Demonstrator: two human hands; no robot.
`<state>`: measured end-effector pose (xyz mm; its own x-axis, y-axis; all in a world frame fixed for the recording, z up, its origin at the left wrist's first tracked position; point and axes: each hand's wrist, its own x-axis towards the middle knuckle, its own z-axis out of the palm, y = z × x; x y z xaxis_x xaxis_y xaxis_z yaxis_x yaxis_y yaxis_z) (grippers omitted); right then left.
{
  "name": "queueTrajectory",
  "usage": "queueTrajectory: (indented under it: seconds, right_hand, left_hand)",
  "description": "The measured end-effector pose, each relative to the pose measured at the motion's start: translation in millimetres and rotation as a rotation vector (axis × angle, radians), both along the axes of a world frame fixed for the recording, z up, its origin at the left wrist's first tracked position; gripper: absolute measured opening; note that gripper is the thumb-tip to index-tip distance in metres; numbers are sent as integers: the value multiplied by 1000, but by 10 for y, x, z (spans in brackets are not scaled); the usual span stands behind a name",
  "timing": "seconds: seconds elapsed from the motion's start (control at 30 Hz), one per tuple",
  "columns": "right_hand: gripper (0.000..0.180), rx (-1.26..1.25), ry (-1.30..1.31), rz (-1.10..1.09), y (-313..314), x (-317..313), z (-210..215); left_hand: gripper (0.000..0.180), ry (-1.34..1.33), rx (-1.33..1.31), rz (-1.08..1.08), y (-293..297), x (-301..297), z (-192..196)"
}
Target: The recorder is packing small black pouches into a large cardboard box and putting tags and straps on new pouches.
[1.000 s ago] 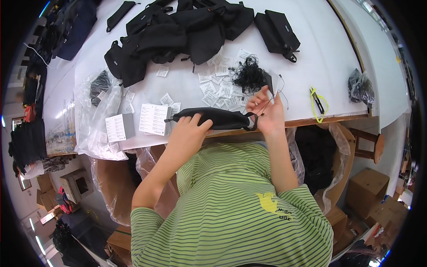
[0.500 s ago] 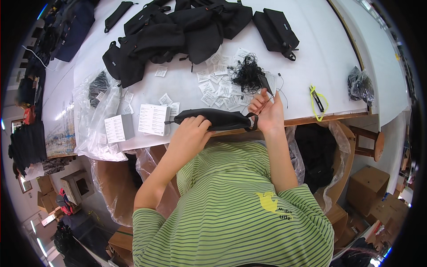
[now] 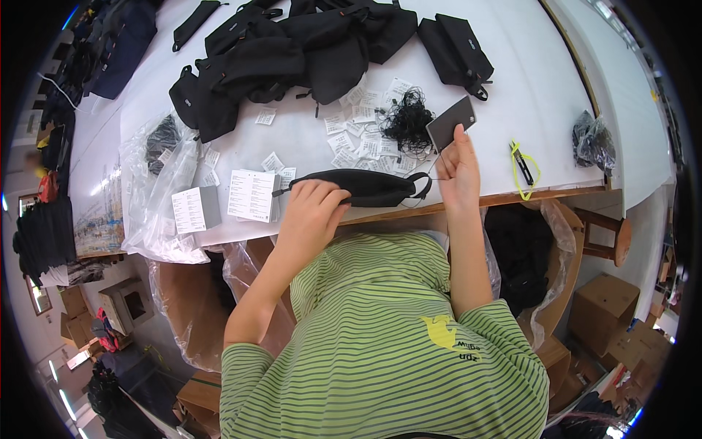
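Observation:
My left hand (image 3: 316, 212) is closed on the left part of a black zip pouch (image 3: 373, 187), which lies along the front edge of the table. A fabric loop (image 3: 421, 186) sticks out at the pouch's right end. Just beyond it my right hand (image 3: 459, 172) pinches a dark grey hang tag (image 3: 451, 124) between thumb and fingers, raised above the tabletop. A thin dark string runs from the tag down toward the loop; whether it passes through the loop I cannot tell. Left of the tag lies a tangle of black strings (image 3: 406, 124).
Small white printed labels (image 3: 344, 143) are scattered near the strings. Two stacks of white cards (image 3: 250, 195) stand at left beside clear plastic bags (image 3: 157, 212). Black pouches (image 3: 322, 55) pile at the back. Yellow-corded snips (image 3: 522, 167) lie right. Lined cartons (image 3: 556, 256) stand below the table edge.
My right hand has turned and lifted the hang tag, so its flat face now shows. The string has moved with it. My left hand keeps hold of the pouch, which has shifted slightly.

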<state>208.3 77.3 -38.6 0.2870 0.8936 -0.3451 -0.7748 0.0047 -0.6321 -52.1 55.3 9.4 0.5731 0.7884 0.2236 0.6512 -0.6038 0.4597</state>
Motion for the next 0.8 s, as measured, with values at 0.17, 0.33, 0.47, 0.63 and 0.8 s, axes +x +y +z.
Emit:
queueTrajectory:
  seconds: [0.17, 0.33, 0.47, 0.63, 0.8]
  right_hand:
    - [14, 115, -764, 258, -129, -237, 283]
    - [18, 395, -1621, 506, -153, -503, 316]
    - [24, 478, -1887, 595, -159, -545, 173]
    - [20, 544, -1780, 620, -190, -464, 258]
    - [16, 550, -1879, 723, -272, -364, 218]
  left_hand:
    - [20, -22, 42, 29, 11, -6, -59]
    - [22, -309, 26, 174, -15, 96, -120]
    - [22, -241, 73, 16, 18, 24, -254]
    - [19, -104, 29, -43, 88, -32, -257]
    - [14, -591, -340, 38, 412, 99, 24]
